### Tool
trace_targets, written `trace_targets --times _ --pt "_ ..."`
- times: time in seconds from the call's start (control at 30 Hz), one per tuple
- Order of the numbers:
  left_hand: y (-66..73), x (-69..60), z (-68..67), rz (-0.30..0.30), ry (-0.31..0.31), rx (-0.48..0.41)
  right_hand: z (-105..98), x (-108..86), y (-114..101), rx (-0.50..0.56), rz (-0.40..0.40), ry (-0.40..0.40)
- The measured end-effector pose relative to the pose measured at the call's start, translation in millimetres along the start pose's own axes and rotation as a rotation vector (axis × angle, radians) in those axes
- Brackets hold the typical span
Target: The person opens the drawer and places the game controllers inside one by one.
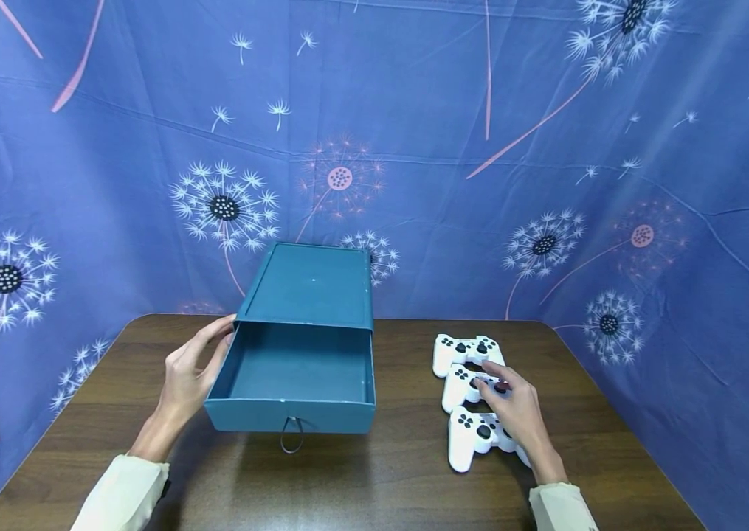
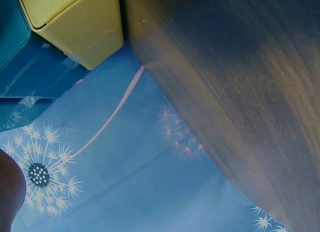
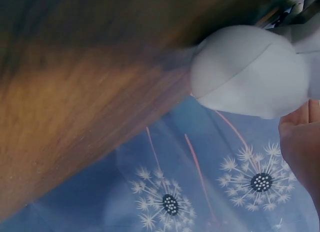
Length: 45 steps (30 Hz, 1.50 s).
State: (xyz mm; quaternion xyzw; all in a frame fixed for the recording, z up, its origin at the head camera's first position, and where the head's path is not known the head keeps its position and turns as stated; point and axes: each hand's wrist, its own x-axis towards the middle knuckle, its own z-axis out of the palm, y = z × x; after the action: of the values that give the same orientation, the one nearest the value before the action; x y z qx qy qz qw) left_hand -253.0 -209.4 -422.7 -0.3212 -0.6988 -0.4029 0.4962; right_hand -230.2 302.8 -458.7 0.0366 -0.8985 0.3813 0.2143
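Note:
A teal box [image 1: 308, 284] stands left of centre on the table, its drawer [image 1: 291, 415] pulled out toward me. The drawer has a wire ring handle [image 1: 292, 435] on its front, and its visible inside is bare. My left hand [image 1: 191, 376] is at the box's left side, its fingertips by the front corner where the drawer emerges. At right, three white game controllers lie in a column: a far one [image 1: 443, 354], a middle one [image 1: 455, 391] and a near one [image 1: 462, 442]. My right hand [image 1: 513, 405] is over the middle and near controllers, thumb and fingers apart.
A yellow box section [image 2: 85, 32] adjoins the teal one in the left wrist view. Behind the wooden table [image 1: 407, 487] hangs a blue dandelion-print cloth [image 1: 427, 221], which also runs along the right side.

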Motion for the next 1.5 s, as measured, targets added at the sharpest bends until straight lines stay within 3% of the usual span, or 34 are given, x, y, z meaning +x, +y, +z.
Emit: trace_targets --times 0.4,1.5 --pt "-0.7 -1.0 0.0 -0.007 -0.006 0.012 -1.2 11.9 12.5 -0.005 0.013 0.031" --pt "1.8 1.6 0.1 0.013 0.008 0.004 -13.0 29.8 38.8 -0.04 0.154 -0.007"
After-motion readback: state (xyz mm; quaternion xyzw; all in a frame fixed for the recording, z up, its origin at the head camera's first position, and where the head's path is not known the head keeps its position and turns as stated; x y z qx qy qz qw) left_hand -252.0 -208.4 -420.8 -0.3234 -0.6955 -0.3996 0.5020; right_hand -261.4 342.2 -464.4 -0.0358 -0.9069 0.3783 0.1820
